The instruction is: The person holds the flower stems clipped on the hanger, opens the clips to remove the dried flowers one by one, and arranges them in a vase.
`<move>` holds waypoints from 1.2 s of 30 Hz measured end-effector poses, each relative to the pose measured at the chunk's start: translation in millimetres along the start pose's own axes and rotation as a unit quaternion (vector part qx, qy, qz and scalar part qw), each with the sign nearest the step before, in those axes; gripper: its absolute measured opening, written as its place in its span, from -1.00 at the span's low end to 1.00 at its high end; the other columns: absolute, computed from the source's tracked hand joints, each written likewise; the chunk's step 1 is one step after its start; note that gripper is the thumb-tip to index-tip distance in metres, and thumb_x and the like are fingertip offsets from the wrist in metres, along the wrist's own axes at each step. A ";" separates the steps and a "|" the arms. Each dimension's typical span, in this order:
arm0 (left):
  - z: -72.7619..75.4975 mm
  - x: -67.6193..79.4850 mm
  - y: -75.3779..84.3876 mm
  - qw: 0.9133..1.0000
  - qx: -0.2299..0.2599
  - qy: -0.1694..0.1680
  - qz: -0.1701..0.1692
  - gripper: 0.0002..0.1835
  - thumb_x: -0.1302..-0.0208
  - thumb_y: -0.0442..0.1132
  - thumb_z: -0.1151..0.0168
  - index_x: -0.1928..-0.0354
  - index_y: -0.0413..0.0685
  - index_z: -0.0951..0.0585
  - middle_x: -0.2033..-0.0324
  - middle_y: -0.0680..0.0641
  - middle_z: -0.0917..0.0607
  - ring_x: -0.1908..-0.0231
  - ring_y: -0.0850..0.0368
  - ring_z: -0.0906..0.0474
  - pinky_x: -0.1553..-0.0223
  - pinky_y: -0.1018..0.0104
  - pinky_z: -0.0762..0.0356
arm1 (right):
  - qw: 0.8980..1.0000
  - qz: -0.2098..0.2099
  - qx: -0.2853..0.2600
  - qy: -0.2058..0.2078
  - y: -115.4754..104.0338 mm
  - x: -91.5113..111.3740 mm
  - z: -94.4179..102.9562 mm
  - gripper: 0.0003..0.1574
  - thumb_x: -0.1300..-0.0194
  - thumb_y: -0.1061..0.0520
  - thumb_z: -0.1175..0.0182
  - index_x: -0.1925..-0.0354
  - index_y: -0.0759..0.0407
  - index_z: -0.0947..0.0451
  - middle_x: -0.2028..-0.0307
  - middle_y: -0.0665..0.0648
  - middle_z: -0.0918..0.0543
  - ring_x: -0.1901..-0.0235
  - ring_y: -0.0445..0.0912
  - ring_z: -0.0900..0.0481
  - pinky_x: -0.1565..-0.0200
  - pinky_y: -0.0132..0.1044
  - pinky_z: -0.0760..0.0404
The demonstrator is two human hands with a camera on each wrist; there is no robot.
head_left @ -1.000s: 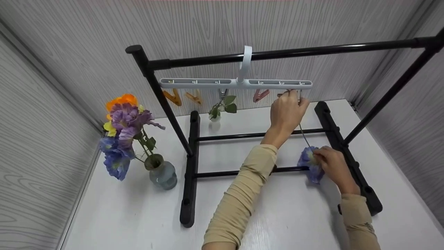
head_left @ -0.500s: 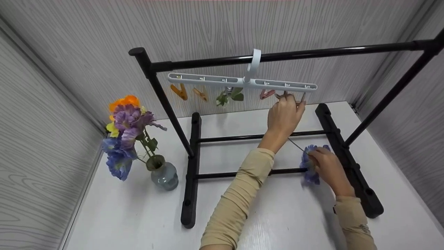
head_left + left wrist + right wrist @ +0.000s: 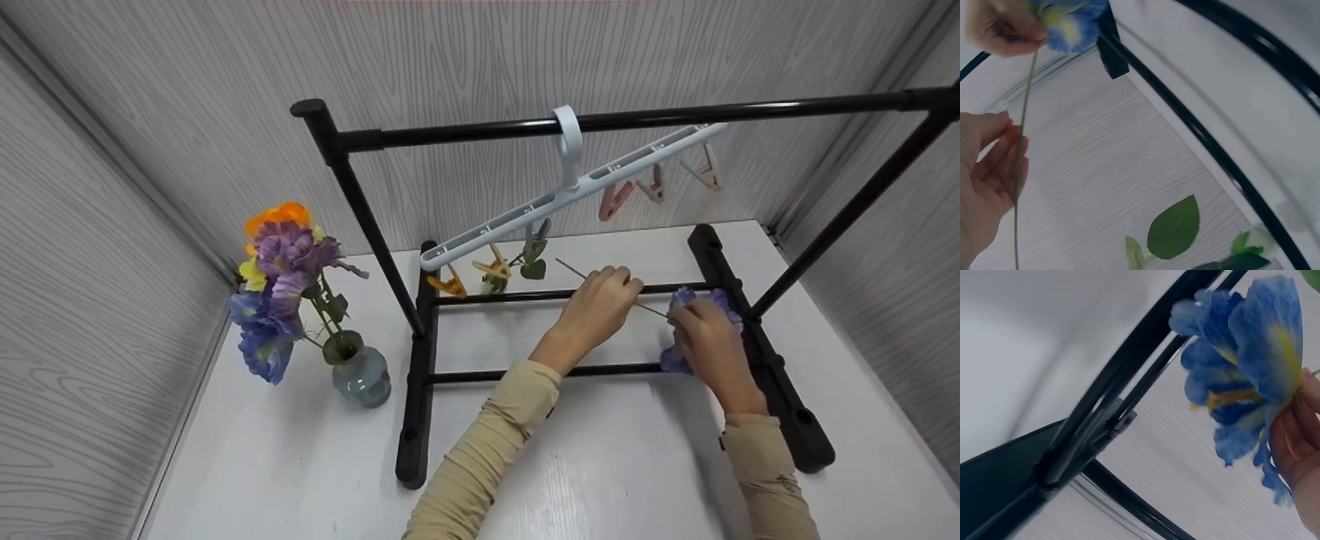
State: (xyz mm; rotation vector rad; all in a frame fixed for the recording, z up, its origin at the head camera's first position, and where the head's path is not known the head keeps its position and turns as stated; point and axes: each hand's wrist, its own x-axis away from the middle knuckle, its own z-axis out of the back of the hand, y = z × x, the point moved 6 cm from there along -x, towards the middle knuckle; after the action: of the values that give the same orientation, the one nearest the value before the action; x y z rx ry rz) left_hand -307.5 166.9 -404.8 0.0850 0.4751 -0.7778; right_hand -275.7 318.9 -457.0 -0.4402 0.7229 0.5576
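Observation:
My right hand (image 3: 709, 341) pinches a blue artificial flower (image 3: 1269, 354) at the base of its bloom. The flower's thin stem (image 3: 1022, 163) runs left across the loosely bent fingers of my left hand (image 3: 596, 311), its thumb off the stem in the left wrist view. Behind the hands, a white hanger (image 3: 577, 191) hangs tilted, left end low, from the rack's top bar (image 3: 675, 116). Along it hang an orange clip (image 3: 448, 283), a yellow clip (image 3: 493, 264), a pink clip (image 3: 615, 201) and others. A grey clip (image 3: 537, 231) holds a leafy sprig (image 3: 533, 268).
The black rack's base bars (image 3: 487, 376) cross the white table (image 3: 300, 472) under the hands. To the left stands a glass vase (image 3: 362, 379) with orange, purple, yellow and blue flowers (image 3: 281, 259). Grey wood-grain panels (image 3: 187, 112) enclose the table behind and at both sides.
My left hand has come down from the clips at the hanger's right end to the stem. The hanger has swung, its left end dropping and right end rising. The stem has turned to point left.

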 end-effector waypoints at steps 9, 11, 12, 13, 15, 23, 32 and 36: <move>-4.4 35.5 -2.1 0.995 -0.093 0.009 -0.017 -0.80 -0.49 -0.33 -0.21 0.05 0.10 -0.75 0.17 0.04 -0.69 0.18 0.16 -0.63 0.22 0.33 -0.55 | 0.999 0.049 -0.012 0.017 -17.9 -16.2 5.5 -0.68 -0.03 0.74 -0.24 0.33 0.46 -0.61 0.35 0.33 -0.52 0.33 0.24 -0.52 0.25 0.08 -0.53; -3.6 40.6 -3.9 0.995 -0.103 0.008 -0.016 -0.81 -0.50 -0.32 -0.21 0.06 0.09 -0.76 0.16 0.03 -0.69 0.17 0.16 -0.64 0.21 0.32 -0.57 | 0.998 0.058 -0.008 0.014 -22.1 -20.1 4.7 -0.68 -0.05 0.74 -0.23 0.33 0.45 -0.60 0.36 0.32 -0.51 0.34 0.23 -0.50 0.26 0.07 -0.53; -3.0 43.0 -5.4 0.995 -0.103 0.005 -0.012 -0.81 -0.50 -0.33 -0.21 0.06 0.07 -0.76 0.15 0.03 -0.70 0.17 0.15 -0.64 0.21 0.32 -0.59 | 0.998 0.062 -0.003 0.010 -24.0 -21.9 3.8 -0.68 -0.07 0.74 -0.22 0.32 0.44 -0.59 0.36 0.32 -0.50 0.34 0.22 -0.49 0.27 0.07 -0.53; -2.4 45.3 -7.2 0.995 -0.101 0.001 -0.008 -0.82 -0.49 -0.34 -0.21 0.08 0.05 -0.76 0.16 0.02 -0.70 0.17 0.15 -0.65 0.21 0.32 -0.61 | 0.998 0.065 0.001 0.008 -25.9 -23.6 3.0 -0.67 -0.07 0.75 -0.21 0.32 0.44 -0.59 0.35 0.31 -0.50 0.34 0.21 -0.48 0.27 0.06 -0.52; -1.3 50.5 -11.6 0.996 -0.083 -0.014 0.005 -0.83 -0.47 -0.37 -0.24 0.09 0.01 -0.76 0.16 -0.01 -0.69 0.17 0.14 -0.65 0.20 0.33 -0.63 | 0.997 0.070 0.006 0.004 -29.3 -26.6 1.1 -0.62 -0.04 0.78 -0.18 0.31 0.43 -0.59 0.34 0.31 -0.50 0.33 0.21 -0.47 0.28 0.04 -0.53; 1.6 72.0 -28.7 0.996 0.005 -0.058 0.067 -0.81 -0.34 -0.48 -0.28 0.12 -0.09 -0.75 0.22 -0.06 -0.68 0.24 0.09 -0.67 0.35 0.34 -0.67 | 0.995 0.075 -0.027 0.052 -46.3 -37.1 -1.9 -0.71 -0.11 0.66 -0.32 0.23 0.43 -0.67 0.24 0.33 -0.65 0.10 0.25 -0.61 0.01 0.00 -0.62; 30.4 111.8 -53.9 0.987 0.114 -0.004 0.113 -0.87 -0.32 -0.52 -0.30 0.20 -0.18 -0.70 0.30 -0.06 -0.67 0.33 0.07 -0.70 0.37 0.28 -0.67 | 0.951 -0.046 -0.115 0.283 -42.8 -36.6 23.4 -0.84 -0.32 0.50 -0.21 0.12 0.53 -0.61 0.16 0.47 -0.64 0.09 0.34 -0.59 -0.14 -0.35 -0.49; 51.4 136.1 -65.5 0.968 0.200 0.050 0.143 -0.92 -0.39 -0.47 -0.28 0.17 -0.21 -0.68 0.26 -0.09 -0.68 0.27 0.02 -0.71 0.28 0.22 -0.68 | 0.941 -0.115 -0.133 0.289 -42.7 -39.2 27.9 -0.85 -0.39 0.51 -0.11 0.11 0.58 -0.57 0.18 0.49 -0.63 0.16 0.29 -0.59 -0.08 -0.44 -0.46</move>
State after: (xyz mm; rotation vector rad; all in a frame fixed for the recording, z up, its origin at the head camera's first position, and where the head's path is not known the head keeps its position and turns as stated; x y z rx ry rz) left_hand -249.8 18.4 -412.7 0.5594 0.3836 -0.5767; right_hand -260.0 289.0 -402.3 -0.9515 1.1444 0.2985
